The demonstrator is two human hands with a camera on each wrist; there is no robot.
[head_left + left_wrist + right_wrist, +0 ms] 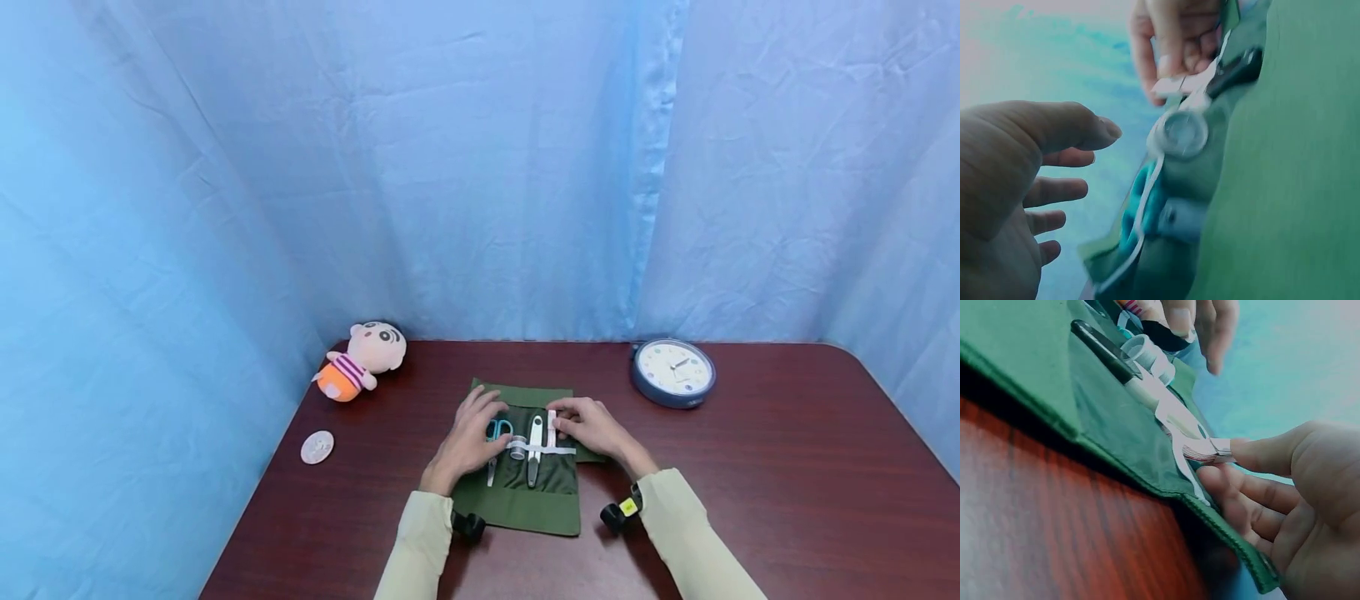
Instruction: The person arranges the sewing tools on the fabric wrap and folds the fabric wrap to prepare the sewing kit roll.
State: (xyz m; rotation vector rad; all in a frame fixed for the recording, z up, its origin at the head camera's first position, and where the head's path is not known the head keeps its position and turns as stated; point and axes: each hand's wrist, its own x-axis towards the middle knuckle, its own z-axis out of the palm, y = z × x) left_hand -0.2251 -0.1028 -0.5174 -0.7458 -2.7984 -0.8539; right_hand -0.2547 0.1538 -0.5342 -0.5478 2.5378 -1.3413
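A green fabric tool roll (pixel 517 508) lies unfolded on the table, a white elastic band (pixel 562 451) across its middle. My right hand (pixel 592 423) pinches a folded pale pink tape measure (pixel 1200 449) between thumb and fingers at the band's right end. Left of it, under the band, are a slim white tool with a dark end (pixel 536 437), a small round spool (pixel 1184 133) and blue-handled scissors (pixel 491 471). My left hand (pixel 472 435), fingers spread, hovers by the scissors and partly hides their handles in the head view. Its palm holds nothing in the left wrist view.
On the dark red table (pixel 787 467), a plush doll (pixel 348 375) lies at the back left with a white round disc (pixel 317 447) in front of it. A blue-rimmed clock (pixel 672 372) lies at the back right. Blue curtains (pixel 487 167) stand behind.
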